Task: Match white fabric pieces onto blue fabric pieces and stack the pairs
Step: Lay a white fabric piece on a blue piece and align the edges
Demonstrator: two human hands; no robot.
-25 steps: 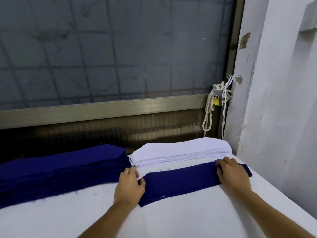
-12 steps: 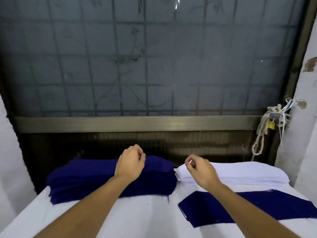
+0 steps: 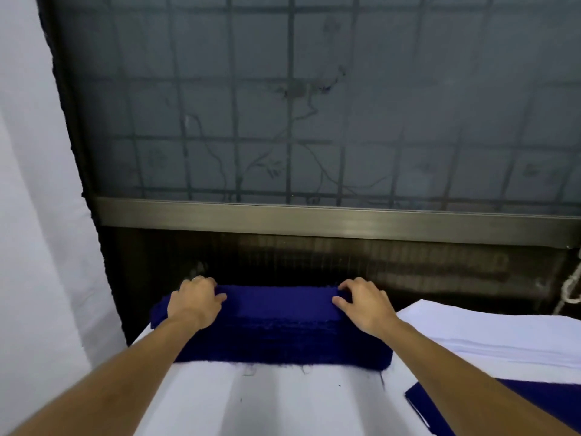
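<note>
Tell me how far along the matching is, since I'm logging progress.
Done: one blue piece lies on the table, no white showing on it. In hand: the left hand and right hand grip the top of the blue stack. Left: the white stack waits; no finished pair shows.

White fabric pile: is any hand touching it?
No, left hand and right hand grip the blue pile, beside the white pile.
</note>
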